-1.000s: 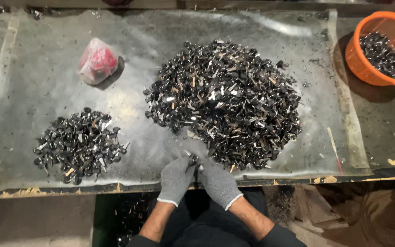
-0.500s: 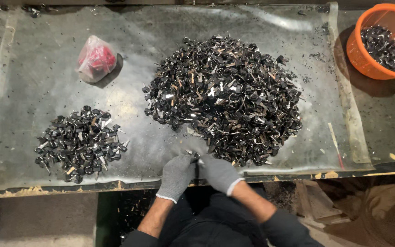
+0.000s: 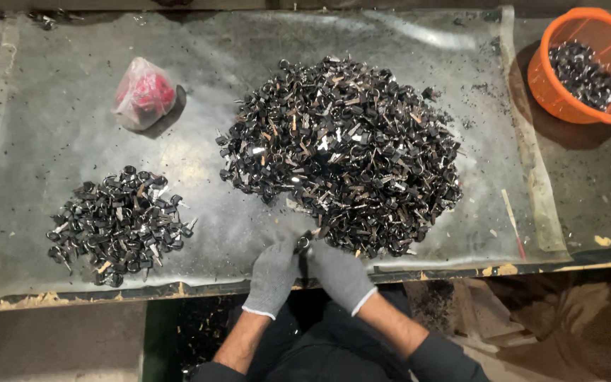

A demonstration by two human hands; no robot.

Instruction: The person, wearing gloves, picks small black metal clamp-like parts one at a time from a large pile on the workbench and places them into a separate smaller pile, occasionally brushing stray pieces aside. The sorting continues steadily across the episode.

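your gloved left hand (image 3: 274, 274) and gloved right hand (image 3: 339, 274) met at the near edge of the table (image 3: 51, 106), just below the large pile (image 3: 341, 152) of small dark metal parts; between the fingertips sat one small dark piece (image 3: 303, 245), pinched from both sides, with the fingers of both hands curled closed around it; how exactly the piece was gripped was too small to tell.

the step in hand looked like working on a single part taken from the big heap, either fitting or separating something on it; the small pile (image 3: 118, 225) to your left, well apart from the large one, seemed to be where handled pieces collected; most of the stock sat in the big heap, so by that count the work was early.

the next move likely called for a steady pinch and a short carry across to the left, with care that the tiny piece did not slip off the table edge, which was very close to your hands.

a pink plastic bag (image 3: 143, 94) lay at the far left; an orange basket (image 3: 567, 99) holding more dark parts stood at the far right.
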